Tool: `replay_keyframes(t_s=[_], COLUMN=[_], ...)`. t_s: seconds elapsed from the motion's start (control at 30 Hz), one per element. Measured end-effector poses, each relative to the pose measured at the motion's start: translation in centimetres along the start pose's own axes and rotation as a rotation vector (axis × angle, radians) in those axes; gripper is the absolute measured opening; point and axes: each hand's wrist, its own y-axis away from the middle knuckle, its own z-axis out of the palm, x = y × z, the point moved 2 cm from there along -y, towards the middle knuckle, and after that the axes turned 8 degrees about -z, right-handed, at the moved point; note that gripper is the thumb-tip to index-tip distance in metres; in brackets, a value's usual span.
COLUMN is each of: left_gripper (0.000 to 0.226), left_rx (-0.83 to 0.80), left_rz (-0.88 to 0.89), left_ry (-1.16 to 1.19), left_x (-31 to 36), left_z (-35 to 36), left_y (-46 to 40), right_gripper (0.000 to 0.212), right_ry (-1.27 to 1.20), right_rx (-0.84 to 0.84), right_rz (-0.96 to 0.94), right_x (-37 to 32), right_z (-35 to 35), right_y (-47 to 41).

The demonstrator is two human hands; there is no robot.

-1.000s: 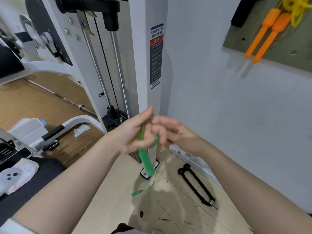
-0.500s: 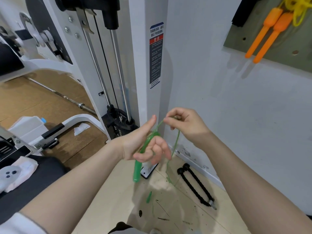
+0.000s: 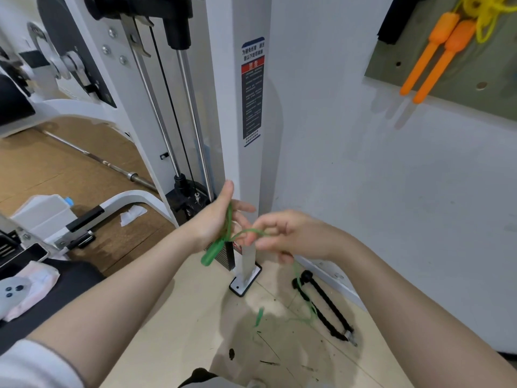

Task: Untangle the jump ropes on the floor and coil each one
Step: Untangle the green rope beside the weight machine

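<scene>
Currently, I see both hands raised at frame centre, in front of the white upright of a cable machine. My left hand sits at about 9 o'clock from the right hand, the two just beside each other.

Left grip: the thumb points up and the fingers are extended toward 3 o'clock. The green jump rope handle lies across the palm and projects out below it toward 7 o'clock. I cannot tell which fingers clamp it.

Right grip: fingers curled, pinching the green cord. The cord arcs from the top of the handle over to these fingers, then drops from under the right hand toward 5 o'clock. It hangs in a blurred loop above the floor. A second green piece, too blurred to identify, shows at 6 o'clock from the hands.

Surroundings:
- A black strap attachment lies on the floor at 5 o'clock, near the wall.
- A jump rope with orange handles and coiled yellow cord hangs on a pegboard at 1 o'clock.
- A warning label is fixed to the upright.
- A barbell lies on the wooden floor at 10 o'clock.
</scene>
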Motion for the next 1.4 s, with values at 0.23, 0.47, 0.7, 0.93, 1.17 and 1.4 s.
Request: replay_keyframes(t_s=[0.23,0.47,0.7,0.93,1.17,1.4], left_gripper=[0.075,0.056,0.073,0.078,0.036,0.032], left_rx=[-0.925,-0.119,-0.155,-0.869,0.114,0.04], left_rz=[0.169,0.225,-0.13,0.168,0.185,0.16], left_ry=[0.172,0.61,-0.162,0.346,0.588,-0.178], left_x=[1.5,3.2,-1.0,1.5,1.3,-0.5], left_z=[2.7,-0.2,1.2,1.3,-3.5,-6.0], left_y=[2.8,1.4,1.2,3.6,0.0,-0.2], right_gripper=[0.019,0.027,0.014,0.023,0.036,0.034], right_ry=[-0.132,0.125,0.176,-0.133,0.041,-0.041], right_rx=[0.397,-0.221,0.116,0.355,-0.223,-0.073], right_rz=[-0.092,0.203,0.005,-0.031,0.203,0.135], right_x=[3.0,1.7,-1.7,2.3,1.1,-1.3], right_z=[-1.2,2.3,-0.5,-1.1,3.6,2.5], right_y=[-0.9,0.5,-0.3,-1.5,-1.9,-4.3])
